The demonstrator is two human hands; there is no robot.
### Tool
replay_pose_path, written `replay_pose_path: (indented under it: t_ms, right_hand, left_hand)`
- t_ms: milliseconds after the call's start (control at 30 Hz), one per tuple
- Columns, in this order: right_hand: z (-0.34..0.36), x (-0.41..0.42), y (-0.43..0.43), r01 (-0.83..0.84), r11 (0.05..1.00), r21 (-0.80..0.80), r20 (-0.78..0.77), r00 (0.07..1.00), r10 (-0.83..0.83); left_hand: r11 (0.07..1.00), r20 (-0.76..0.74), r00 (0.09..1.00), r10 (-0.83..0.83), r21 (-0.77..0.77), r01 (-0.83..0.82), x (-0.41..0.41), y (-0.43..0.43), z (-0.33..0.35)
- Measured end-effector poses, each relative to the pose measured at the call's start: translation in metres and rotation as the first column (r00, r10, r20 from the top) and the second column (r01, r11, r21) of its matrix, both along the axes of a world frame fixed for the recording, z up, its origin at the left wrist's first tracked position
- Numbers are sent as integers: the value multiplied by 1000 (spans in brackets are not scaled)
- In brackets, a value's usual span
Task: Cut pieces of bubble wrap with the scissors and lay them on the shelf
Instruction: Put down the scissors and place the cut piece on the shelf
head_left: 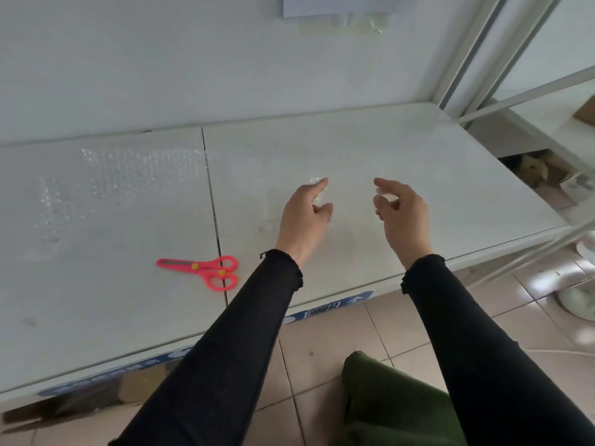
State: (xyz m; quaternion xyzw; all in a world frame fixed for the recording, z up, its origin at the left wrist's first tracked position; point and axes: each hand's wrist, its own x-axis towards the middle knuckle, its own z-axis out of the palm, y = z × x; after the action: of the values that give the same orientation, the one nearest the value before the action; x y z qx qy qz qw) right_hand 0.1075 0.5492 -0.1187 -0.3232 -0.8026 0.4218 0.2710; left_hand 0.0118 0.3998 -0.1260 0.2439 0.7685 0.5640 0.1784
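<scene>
Left hand (306, 217) and right hand (402, 217) each pinch an edge of barely visible bubble wrap (319, 197).

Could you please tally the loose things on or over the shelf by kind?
Pink scissors: 1
Held bubble wrap piece, pinched between left hand and right hand: 1
Laid bubble wrap on the shelf: at least 1, edges too faint to split
Total: at least 3
</scene>
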Motion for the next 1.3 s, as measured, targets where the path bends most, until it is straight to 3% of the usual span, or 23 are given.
replay_pose_path:
  t_ms: [100, 200, 400, 600, 833, 1000, 1133, 1300]
  right_hand:
    - [-12, 7, 17, -4, 991, 136, 95, 995, -10]
    - [-22, 12, 29, -13, 982, 190, 158, 987, -17]
    - [-40, 15, 39, -91, 937, 338, 326, 945, -26]
    - [-42, 19, 37, -110, 849, 518, 437, 886, -152]
    - [-41, 20, 31, -125, 836, 534, 513, 834, -202]
    - [-25, 20, 15, -124, 796, 592, 490, 840, -233]
    - [-5, 4, -28, -183, 746, 641, 370, 925, -90]
    - [4, -12, -86, -317, 742, 590, 310, 938, 154]
  left_hand:
    - [983, -142, 988, -64, -178, 38, 4, 23, -9]
    - [920, -331, 937, -110, -390, -30, 8, 34, -18]
    - [834, -464, 867, -182, -540, -114, 12, 41, -27]
    - [721, -540, 773, -332, -674, -161, 13, 35, -34]
    - [669, -509, 770, -383, -728, -149, 14, 30, -37]
    - [744, -480, 799, -362, -665, -63, 8, 16, -22]
    - [807, -566, 772, -288, -577, -122, 5, -15, -3]
    - [831, -604, 762, -236, -532, -164, 4, -79, 13]
